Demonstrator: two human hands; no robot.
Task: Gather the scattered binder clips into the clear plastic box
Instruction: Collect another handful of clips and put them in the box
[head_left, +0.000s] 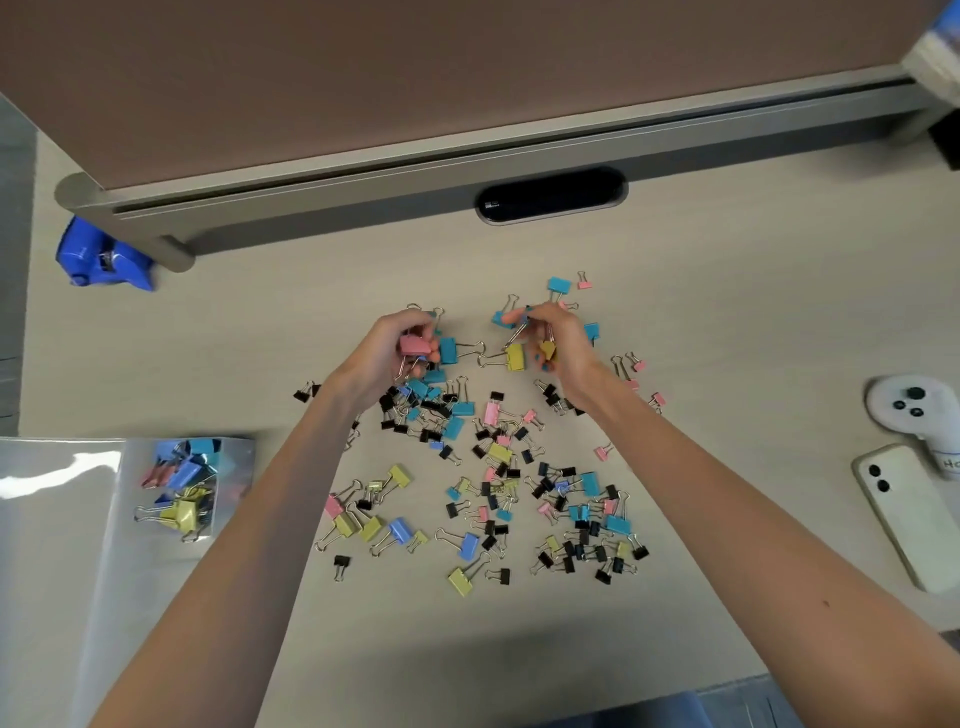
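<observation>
Both forearms are stretched forward over the desk (727, 291), the hands set at the far edge of the scatter. The left hand (387, 353) is curled, fingers closed around a pink binder clip (414, 345), with other clips seemingly bunched beneath the palm; the right hand (558, 340) is likewise closed on clips, a yellow clip (546, 350) being held in its fingers, and how many more are held cannot be told.

At the left edge the clear plastic box (62, 499) is seen, its near side cut off by the frame; roughly ten clips, blue, pink and yellow, are gathered inside it. A blue object (101, 257) is set at the far left beside the partition rail (467, 171). The scattered binder clips (498, 483) are spread across the middle of the desk, well over a hundred, too many and too small for an exact count by colour. Bare desk is left between the box and the heap and along the near edge. At the right, one white controller (914, 410) and one phone (909, 514) are lying close to the desk's edge.
</observation>
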